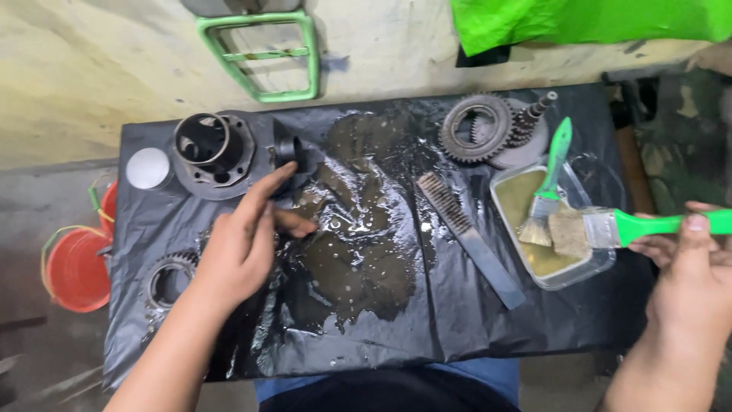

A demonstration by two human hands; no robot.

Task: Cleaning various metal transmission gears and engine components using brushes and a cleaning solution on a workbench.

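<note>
**Brush dips into tray at worktop's right edge**

The right hand grips a green-handled brush, bristles in the plastic tray of yellowish liquid. The left hand, fingers loose, touches a dark metal part near the far-left corner of the plastic-covered worktop.

Left hand extended forward, palm down, fingers loosely spread. Right hand at right edge, fingers curled, thumb on top.
</note>
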